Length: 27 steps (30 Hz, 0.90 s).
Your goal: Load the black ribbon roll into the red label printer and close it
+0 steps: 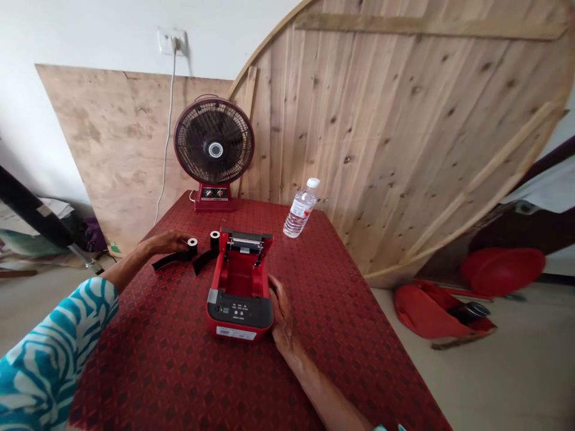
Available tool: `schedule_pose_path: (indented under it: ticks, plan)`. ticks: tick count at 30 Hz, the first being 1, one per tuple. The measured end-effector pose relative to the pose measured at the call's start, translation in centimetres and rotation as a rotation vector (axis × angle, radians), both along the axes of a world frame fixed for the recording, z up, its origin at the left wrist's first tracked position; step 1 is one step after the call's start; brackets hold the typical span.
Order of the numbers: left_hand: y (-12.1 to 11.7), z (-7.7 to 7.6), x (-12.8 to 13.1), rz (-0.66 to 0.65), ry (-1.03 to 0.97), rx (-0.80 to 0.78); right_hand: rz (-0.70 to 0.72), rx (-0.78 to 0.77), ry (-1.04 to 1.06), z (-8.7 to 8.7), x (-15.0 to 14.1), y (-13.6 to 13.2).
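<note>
A red and black label printer stands on the table with its lid raised, leaving its red inner compartment in sight with no roll in it. My right hand is pressed along the printer's right side, fingers curved against the casing. To the left, my left hand has its fingertips closed at a black roll with a pale end and a loose strip trailing left. A second black roll, its strip unrolled toward me, stands between that one and the printer.
The table has a patterned red cover. Toward its far edge stand a dark red fan and a clear water bottle. Wooden boards lean against the wall behind. A red bag lies on the floor at right.
</note>
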State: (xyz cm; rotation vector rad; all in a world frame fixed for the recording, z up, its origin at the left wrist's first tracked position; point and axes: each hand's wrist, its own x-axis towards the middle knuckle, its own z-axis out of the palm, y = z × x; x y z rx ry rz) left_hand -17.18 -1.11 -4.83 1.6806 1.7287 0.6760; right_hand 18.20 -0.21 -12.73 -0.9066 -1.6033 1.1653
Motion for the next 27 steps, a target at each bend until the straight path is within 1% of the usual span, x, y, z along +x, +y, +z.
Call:
schedule_pose_path:
  ticks: [3,5,6,8,10,11,12,13,14,16,18,20,21,24,27]
  plan:
    - [-0.1,0.2,0.3,0.029,0.019,0.021,-0.006,0.015,0.003,-0.1,0.0,0.1]
    - [-0.8,0.9,0.5,0.058,-0.002,0.032,-0.007,0.014,0.004,-0.2,-0.1,0.1]
    - [-1.4,1.5,0.8,0.071,-0.06,0.035,-0.007,0.01,0.004,-0.1,-0.1,0.1]
    - [-2.8,3.0,1.8,0.088,-0.266,0.038,-0.001,0.011,0.005,0.0,-0.2,0.0]
    - [-4.4,4.9,3.5,0.07,-0.461,0.037,0.003,0.024,0.007,0.3,-0.2,-0.1]
    - [-5.0,5.8,4.7,0.036,-0.492,0.025,0.002,0.032,0.007,0.4,-0.3,-0.2]
    - [-5.6,6.7,6.0,0.017,-0.491,0.047,0.002,0.04,0.005,0.5,-0.3,-0.2]
    - [-6.1,7.4,7.3,-0.035,-0.444,0.03,0.001,0.049,0.004,0.6,-0.3,-0.2]
    - [-6.3,8.1,8.8,-0.115,-0.349,0.023,-0.001,0.057,0.002,0.6,-0.3,-0.2]
    - [-6.4,8.8,11.5,-0.212,-0.085,0.091,-0.005,0.076,0.0,0.6,-0.3,-0.1]
    - [-5.8,8.9,13.8,-0.291,0.129,0.177,-0.007,0.103,0.003,0.5,-0.4,-0.1]
    - [-4.8,8.7,15.5,-0.309,0.328,0.204,-0.011,0.129,0.013,0.4,-0.4,-0.1]
    - [-4.3,8.5,16.2,-0.298,0.438,0.183,-0.014,0.137,0.02,0.4,-0.5,-0.1]
    - [-2.9,8.4,17.8,-0.292,0.75,0.04,-0.006,0.137,0.035,0.4,-0.5,-0.1]
    - [-1.8,7.9,19.3,-0.337,0.942,-0.052,0.035,0.129,0.034,0.5,-0.5,-0.1]
